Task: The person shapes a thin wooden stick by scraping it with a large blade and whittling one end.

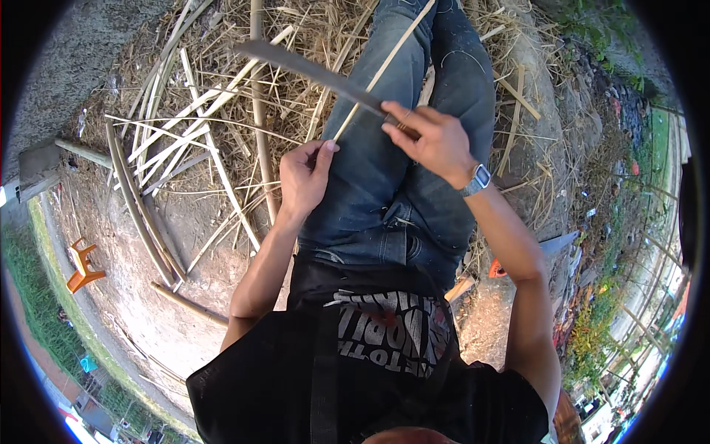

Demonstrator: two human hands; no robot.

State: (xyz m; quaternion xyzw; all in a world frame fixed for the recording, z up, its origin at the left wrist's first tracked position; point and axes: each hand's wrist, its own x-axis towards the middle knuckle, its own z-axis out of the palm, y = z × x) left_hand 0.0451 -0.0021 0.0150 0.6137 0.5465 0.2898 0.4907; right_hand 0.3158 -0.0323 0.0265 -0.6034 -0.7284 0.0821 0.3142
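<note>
My left hand (302, 179) pinches the near end of a thin, pale bamboo strip (393, 53) between thumb and fingers. The strip slants up and right over my jeans (399, 148) and past my legs. In my right hand (438, 145), with a watch on the wrist, is the handle of a long, dark machete (314, 72). Its blade points up and left and crosses the strip just beyond my left hand. Whether the edge touches the strip, I cannot tell.
Split pale strips (200, 111) lie heaped at the left over shavings (310, 44). Long brown poles (140, 207) lie nearby. A saw with an orange handle (497, 269) rests by my right hip. An orange plastic chair (83, 266) stands farther left.
</note>
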